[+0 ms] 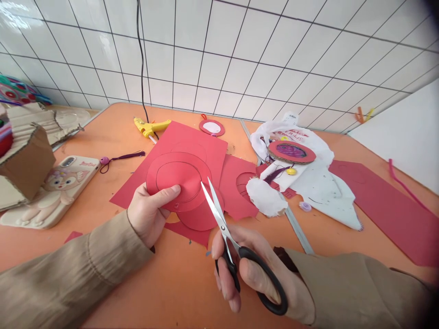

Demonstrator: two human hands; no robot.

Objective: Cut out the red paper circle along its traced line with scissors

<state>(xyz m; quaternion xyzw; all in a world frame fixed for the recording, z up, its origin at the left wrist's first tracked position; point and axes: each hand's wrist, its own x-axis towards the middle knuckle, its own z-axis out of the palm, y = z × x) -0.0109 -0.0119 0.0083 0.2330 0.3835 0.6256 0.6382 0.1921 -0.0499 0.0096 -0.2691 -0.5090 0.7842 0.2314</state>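
Note:
Pinched between the thumb and fingers of my left hand is a red paper circle, with a smaller circle drawn inside its edge. My right hand grips black-handled scissors, thumb and fingers through the loops. The blades are slightly apart, their tips at the right part of the paper circle near the drawn line. Below the held circle lies another rounded red paper piece. A large red sheet rests behind, and a cut red sheet with a curved opening lies to its right.
A yellow glue gun lies at the back. Left are a phone, a purple tassel and a cardboard piece. Right are a white plastic bag, a decorated cardboard oval and a red strip.

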